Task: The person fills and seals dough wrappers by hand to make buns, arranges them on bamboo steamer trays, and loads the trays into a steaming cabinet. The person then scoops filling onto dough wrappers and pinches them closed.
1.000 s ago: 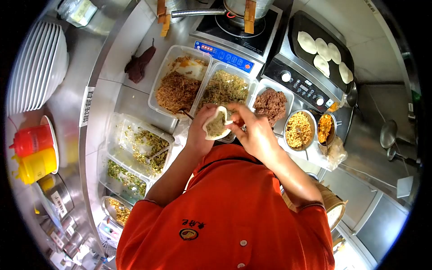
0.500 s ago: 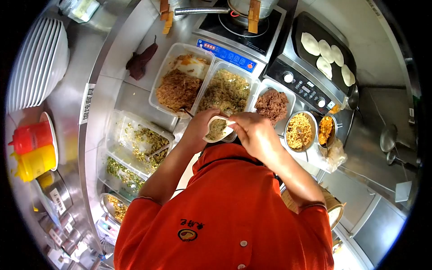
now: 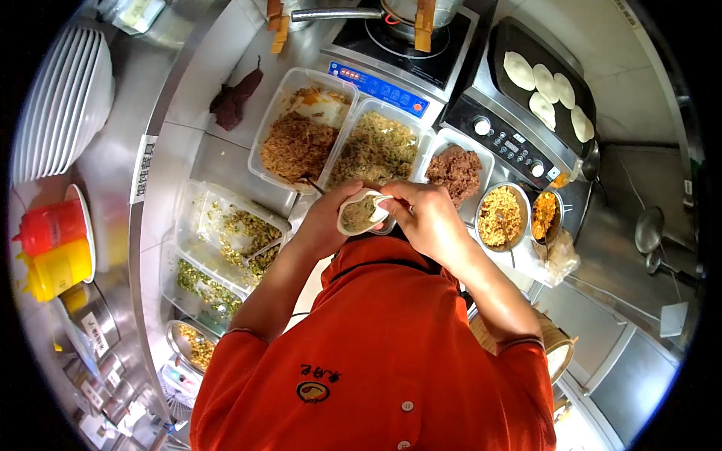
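A round of pale dough [image 3: 352, 223] with greenish-brown filling [image 3: 362, 213] in its middle lies cupped in my left hand [image 3: 325, 223], its rim turned up around the filling. My right hand [image 3: 423, 216] pinches the dough's right edge between thumb and fingers, where a fold stands up. Just beyond both hands is a plastic tub of greenish minced filling [image 3: 376, 146]. To its left stands a tub of brown shredded filling [image 3: 299, 143] with a dark handle sticking out near my left hand. A tub of reddish-brown minced filling [image 3: 454, 173] sits beyond my right hand.
Steel bowls of yellow filling [image 3: 500, 216] and orange filling [image 3: 544, 214] stand at right. Several pale flat dumplings [image 3: 543, 110] lie on a black griddle [image 3: 511, 41]. A pot sits on the induction cooker [image 3: 398, 52]. Tubs of chopped greens [image 3: 252, 225] are at left.
The dough has turned a little in my left hand and its rim looks rounder and more gathered. My right fingers have shifted slightly along its edge.
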